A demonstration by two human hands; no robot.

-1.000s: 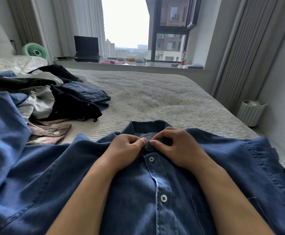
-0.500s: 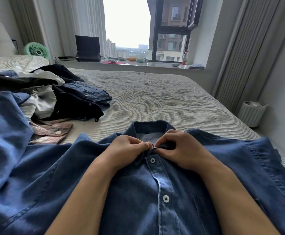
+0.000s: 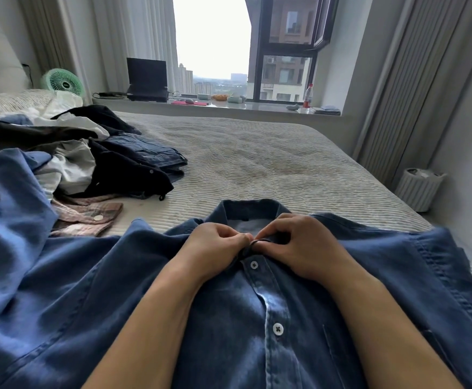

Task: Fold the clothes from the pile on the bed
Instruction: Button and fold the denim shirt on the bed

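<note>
Both bare forearms reach forward and converge on the collar point(image 3: 253, 209) of the shirt. The left hand point(image 3: 215, 248) lies just left of the collar's opening, knuckles up, fingers curled, thumb and forefinger pinching the fabric edge. The right hand point(image 3: 299, 245) sits just right of it, fingers curled, pinching the opposite edge. The fingertips of both hands meet below the collar.

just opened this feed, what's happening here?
A person has a blue denim shirt spread front-up on the bed. The left hand and right hand both pinch the fabric at the collar, apparently working the top button; two lower buttons look fastened. A pile of unfolded clothes lies to the left. No folding is visible yet.
</note>
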